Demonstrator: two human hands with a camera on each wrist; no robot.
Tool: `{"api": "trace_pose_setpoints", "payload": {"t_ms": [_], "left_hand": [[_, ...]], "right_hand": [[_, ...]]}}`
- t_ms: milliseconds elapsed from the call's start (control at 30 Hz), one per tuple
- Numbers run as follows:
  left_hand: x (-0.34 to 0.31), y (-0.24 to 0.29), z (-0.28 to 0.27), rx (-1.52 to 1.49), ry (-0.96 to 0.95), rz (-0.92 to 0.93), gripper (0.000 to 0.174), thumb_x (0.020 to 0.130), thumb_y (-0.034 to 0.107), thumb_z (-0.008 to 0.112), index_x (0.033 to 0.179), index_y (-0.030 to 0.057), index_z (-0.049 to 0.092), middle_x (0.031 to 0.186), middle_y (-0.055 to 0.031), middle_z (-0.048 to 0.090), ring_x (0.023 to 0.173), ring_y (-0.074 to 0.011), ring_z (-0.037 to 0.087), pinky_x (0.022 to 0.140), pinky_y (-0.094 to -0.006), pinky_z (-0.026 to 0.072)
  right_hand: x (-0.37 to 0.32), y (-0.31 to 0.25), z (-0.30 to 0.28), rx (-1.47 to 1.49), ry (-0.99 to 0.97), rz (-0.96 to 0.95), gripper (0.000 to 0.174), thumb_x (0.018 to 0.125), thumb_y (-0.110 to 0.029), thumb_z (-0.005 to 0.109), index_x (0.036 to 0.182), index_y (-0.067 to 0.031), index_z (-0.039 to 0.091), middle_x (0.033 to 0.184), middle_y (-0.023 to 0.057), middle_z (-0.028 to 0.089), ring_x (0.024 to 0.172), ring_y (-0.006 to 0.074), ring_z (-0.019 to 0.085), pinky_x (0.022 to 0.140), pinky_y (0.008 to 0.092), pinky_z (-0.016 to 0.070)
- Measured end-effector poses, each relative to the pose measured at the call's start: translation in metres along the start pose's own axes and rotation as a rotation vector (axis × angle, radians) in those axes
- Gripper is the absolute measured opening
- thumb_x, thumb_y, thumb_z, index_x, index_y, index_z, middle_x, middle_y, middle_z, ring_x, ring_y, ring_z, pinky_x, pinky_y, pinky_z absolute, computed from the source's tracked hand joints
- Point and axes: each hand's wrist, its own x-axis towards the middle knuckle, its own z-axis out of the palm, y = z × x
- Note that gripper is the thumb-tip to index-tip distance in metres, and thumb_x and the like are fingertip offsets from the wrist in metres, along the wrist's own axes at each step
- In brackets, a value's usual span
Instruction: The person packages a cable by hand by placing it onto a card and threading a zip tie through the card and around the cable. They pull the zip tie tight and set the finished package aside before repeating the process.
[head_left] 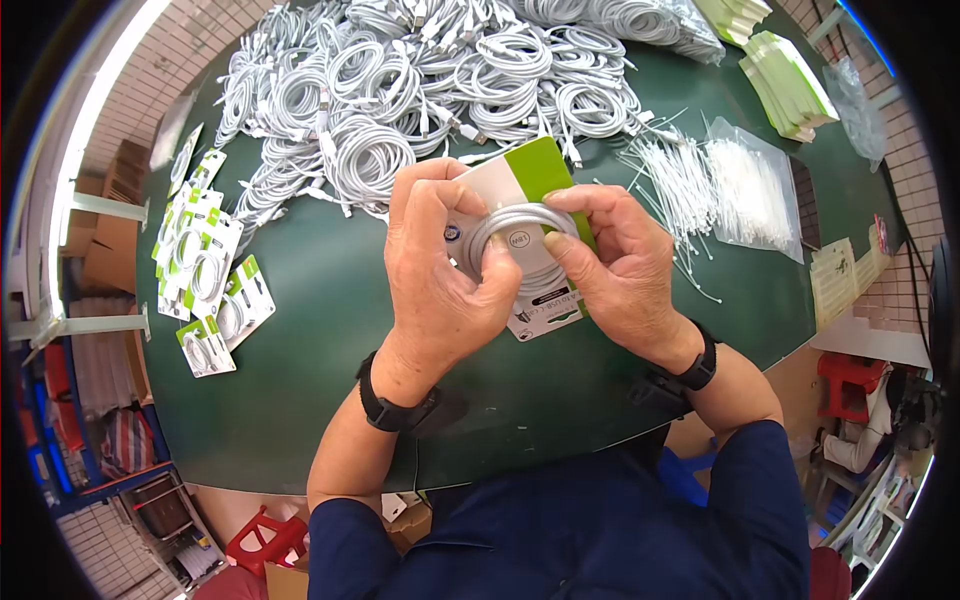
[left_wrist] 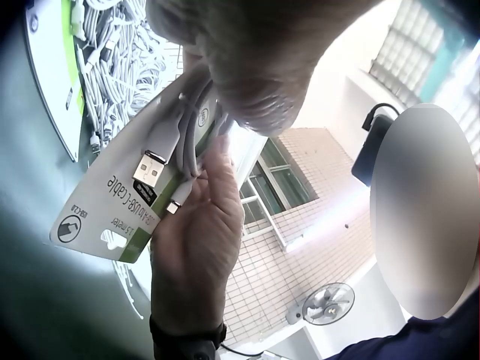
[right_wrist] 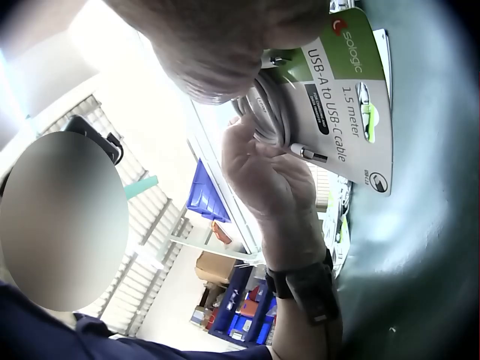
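Both hands hold a green and white card (head_left: 535, 325) up over the table in the head view, with a coiled white cable (head_left: 541, 281) against it. The left hand (head_left: 440, 270) grips the card's left side, its thumb on the coil. At the other side the right hand (head_left: 625, 270) pinches card and coil between thumb and fingers. A metal USB plug (left_wrist: 148, 172) and a smaller plug (left_wrist: 174, 205) lie against the card in the left wrist view. Parts of the fingers behind the card are hidden.
Many coiled cables (head_left: 365, 150) cover the far side of the green table (head_left: 300, 420). Carded cables (head_left: 205, 270) lie at the left. Loose white ties (head_left: 675, 185), a bag of ties (head_left: 750, 185) and stacked cards (head_left: 787, 85) are at the right.
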Motion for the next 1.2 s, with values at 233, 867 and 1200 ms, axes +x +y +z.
{"api": "trace_pose_setpoints", "payload": {"t_ms": [233, 867, 1200], "left_hand": [[0.006, 0.007, 0.015, -0.113, 0.163, 0.016, 0.046, 0.078, 0.003, 0.078, 0.120, -0.0013, 0.059, 0.118, -0.0179, 0.059, 0.108, -0.0295, 0.062, 0.091, -0.0401, 0.0526], [0.004, 0.025, 0.002, -0.811, -0.105, -0.693, 0.041, 0.103, 0.009, 0.067, 0.137, -0.0071, 0.054, 0.124, -0.0199, 0.070, 0.101, -0.0241, 0.076, 0.066, -0.0286, 0.0695], [-0.004, 0.004, -0.021, -0.540, -0.089, -0.547, 0.039, 0.100, 0.015, 0.076, 0.129, -0.0070, 0.063, 0.115, -0.0147, 0.073, 0.097, -0.0202, 0.074, 0.075, -0.0315, 0.0657]], "right_hand": [[0.004, -0.002, -0.006, 0.007, 0.049, -0.023, 0.029, 0.100, -0.004, 0.072, 0.126, 0.0011, 0.061, 0.114, 0.0092, 0.071, 0.103, 0.0118, 0.070, 0.088, 0.0271, 0.0587], [0.013, 0.017, -0.010, -0.105, 0.139, -0.199, 0.014, 0.097, -0.007, 0.076, 0.107, -0.0018, 0.066, 0.085, 0.0039, 0.068, 0.070, 0.0081, 0.058, 0.061, 0.0258, 0.0472], [0.053, -0.005, -0.094, -0.712, -0.135, 0.120, 0.020, 0.090, -0.012, 0.079, 0.104, 0.0011, 0.073, 0.090, 0.0085, 0.075, 0.081, 0.0176, 0.071, 0.074, 0.0322, 0.0560]]}}
